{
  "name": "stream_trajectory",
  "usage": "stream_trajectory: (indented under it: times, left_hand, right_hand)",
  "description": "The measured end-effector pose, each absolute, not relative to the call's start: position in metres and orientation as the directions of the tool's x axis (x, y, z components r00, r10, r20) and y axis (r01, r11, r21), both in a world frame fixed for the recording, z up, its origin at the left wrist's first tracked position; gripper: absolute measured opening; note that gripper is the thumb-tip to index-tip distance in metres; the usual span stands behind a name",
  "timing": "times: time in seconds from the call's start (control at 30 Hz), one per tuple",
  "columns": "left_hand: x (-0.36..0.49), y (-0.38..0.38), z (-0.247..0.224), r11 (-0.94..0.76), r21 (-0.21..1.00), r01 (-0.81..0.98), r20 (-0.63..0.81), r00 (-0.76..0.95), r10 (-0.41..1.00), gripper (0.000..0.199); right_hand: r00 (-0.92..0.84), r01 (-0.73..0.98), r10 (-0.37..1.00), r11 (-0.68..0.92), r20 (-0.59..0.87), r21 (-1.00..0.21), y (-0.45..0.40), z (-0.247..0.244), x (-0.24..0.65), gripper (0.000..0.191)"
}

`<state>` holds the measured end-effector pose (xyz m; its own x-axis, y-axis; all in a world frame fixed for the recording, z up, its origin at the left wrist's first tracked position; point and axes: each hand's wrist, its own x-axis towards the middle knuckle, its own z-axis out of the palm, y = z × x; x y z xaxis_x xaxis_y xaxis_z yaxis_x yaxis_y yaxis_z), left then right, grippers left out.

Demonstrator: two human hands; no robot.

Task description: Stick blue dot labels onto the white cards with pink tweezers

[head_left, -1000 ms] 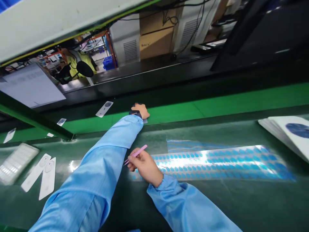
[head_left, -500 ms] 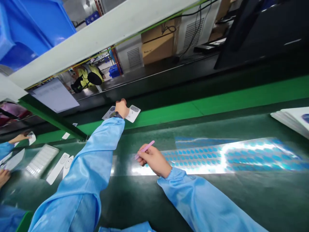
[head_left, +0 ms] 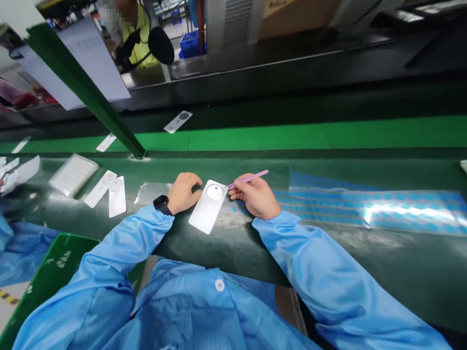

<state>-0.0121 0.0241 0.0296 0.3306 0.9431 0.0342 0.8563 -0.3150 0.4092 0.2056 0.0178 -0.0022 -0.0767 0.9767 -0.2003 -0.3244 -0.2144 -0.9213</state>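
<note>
Right hand (head_left: 258, 198) grips pink tweezers (head_left: 252, 178) at a white panel (head_left: 206, 210) near the front edge of the tabletop (head_left: 372, 257); left hand (head_left: 182, 194) beside it, fingers open.

Bare worktop (head_left: 219, 165) runs right from the foot of the green post (head_left: 85, 90); left of it, a pale tray (head_left: 74, 175) blocks passage.

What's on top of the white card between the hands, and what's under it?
Near the far end of the white card, a circle with small dots shows, the pink tweezers at its edge. What lies underneath is covered; green worktop surrounds it.
</note>
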Motion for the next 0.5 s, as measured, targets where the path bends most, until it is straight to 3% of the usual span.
stream_trajectory:
  times: [0.17, 0.37, 0.5]
  left_hand:
    - [-0.009, 0.017, 0.022, -0.508, 0.369, 0.779, -0.096, 0.575, 0.812, 0.049]
    - [-0.010, 0.002, 0.009, -0.503, 0.388, 0.773, -0.033, 0.556, 0.830, 0.042]
    - [-0.009, 0.001, 0.005, -0.533, 0.412, 0.739, -0.025, 0.594, 0.804, 0.043]
  right_hand:
    - [0.002, -0.247, 0.991, -0.129, -0.134, -0.960, 0.014, -0.004, 0.204, 0.042]
    - [0.018, -0.114, 0.997, -0.073, -0.076, -0.991, 0.007, 0.008, 0.227, 0.038]
    - [-0.179, 0.164, 0.974, -0.110, -0.139, -0.980, 0.004, 0.019, 0.252, 0.040]
